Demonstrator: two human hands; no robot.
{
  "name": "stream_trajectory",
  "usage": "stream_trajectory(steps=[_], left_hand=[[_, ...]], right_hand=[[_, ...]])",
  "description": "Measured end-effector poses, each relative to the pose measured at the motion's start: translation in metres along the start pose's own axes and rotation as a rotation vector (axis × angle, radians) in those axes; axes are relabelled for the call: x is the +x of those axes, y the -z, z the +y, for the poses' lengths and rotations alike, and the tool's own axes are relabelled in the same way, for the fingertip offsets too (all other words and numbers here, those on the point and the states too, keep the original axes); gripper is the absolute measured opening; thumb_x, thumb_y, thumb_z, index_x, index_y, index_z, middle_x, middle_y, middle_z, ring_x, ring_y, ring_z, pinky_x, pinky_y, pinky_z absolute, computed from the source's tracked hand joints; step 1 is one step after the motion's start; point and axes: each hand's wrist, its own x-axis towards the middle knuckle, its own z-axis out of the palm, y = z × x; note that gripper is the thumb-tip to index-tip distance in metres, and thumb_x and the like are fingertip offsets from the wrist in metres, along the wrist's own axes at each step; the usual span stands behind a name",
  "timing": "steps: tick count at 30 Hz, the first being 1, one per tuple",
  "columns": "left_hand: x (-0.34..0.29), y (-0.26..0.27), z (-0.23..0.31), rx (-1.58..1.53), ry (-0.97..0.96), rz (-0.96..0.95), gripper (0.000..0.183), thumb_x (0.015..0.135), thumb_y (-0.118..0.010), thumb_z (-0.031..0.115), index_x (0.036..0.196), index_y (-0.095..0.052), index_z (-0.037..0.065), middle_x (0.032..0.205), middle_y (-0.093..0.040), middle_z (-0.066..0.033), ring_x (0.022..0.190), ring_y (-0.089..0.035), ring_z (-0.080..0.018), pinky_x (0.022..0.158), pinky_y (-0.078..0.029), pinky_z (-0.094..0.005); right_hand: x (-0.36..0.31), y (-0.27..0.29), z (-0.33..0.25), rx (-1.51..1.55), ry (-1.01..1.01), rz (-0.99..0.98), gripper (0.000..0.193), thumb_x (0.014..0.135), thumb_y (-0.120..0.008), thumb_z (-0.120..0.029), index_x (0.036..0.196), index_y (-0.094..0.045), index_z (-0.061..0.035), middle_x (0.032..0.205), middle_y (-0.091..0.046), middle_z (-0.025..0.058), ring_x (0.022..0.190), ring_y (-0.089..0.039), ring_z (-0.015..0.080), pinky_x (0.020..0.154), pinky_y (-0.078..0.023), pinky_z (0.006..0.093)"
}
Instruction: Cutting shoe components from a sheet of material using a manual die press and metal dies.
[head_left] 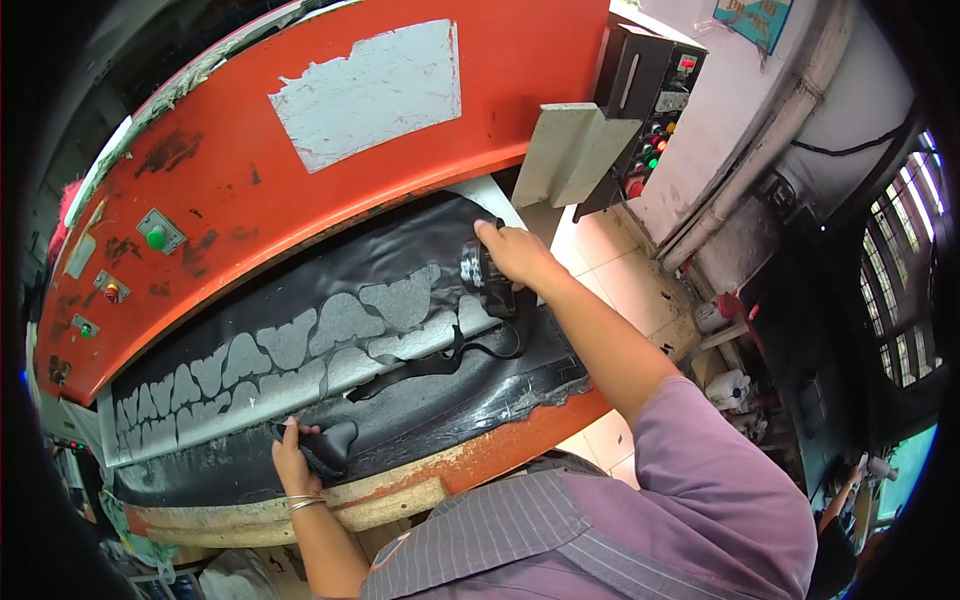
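Observation:
A sheet of black leather-like material (290, 275) lies on a pale cutting board (270, 408), with rows of rounded shapes cut out of it. My right hand (512, 255) is closed on a dark cutting die (484, 278) at the sheet's right end. A loose black strip of offcut (420, 370) trails across the board's near edge. Close to the front edge, my left hand (293, 458) grips a curved, dark cut piece (332, 450); its fingertips are partly hidden.
An orange press beam (230, 150) spans the far side, with a green button (156, 238) and a red button (111, 292). A control box (655, 110) and a bent metal plate (570, 155) stand to the right. Another person's arm (845, 495) shows at far right.

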Motion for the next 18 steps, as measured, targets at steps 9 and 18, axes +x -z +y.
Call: stream_trajectory(steps=[9,18], left_hand=[[0.019,0.022,0.011,1.045,-0.565,0.397,0.065,0.088,-0.064,0.027,0.138,-0.036,-0.005,0.135,-0.042,-0.0239,0.124,-0.044,-0.03,0.102,-0.035,-0.0403],[0.003,-0.128,0.03,0.82,-0.75,-0.383,0.03,0.082,-0.067,0.018,0.106,-0.062,0.001,0.105,-0.062,-0.0142,0.101,-0.059,-0.0295,0.091,-0.044,-0.0361]], right_hand=[[0.02,-0.018,0.022,-0.039,-0.177,-0.133,0.046,0.091,-0.054,-0.038,0.097,-0.064,0.0068,0.075,-0.068,0.0194,0.065,-0.068,0.0303,0.072,-0.055,0.0391],[0.022,-0.011,0.078,-0.363,0.516,0.203,0.03,0.072,-0.077,-0.025,0.088,-0.065,-0.0031,0.111,-0.055,0.0158,0.109,-0.051,0.0341,0.092,-0.043,0.0391]])
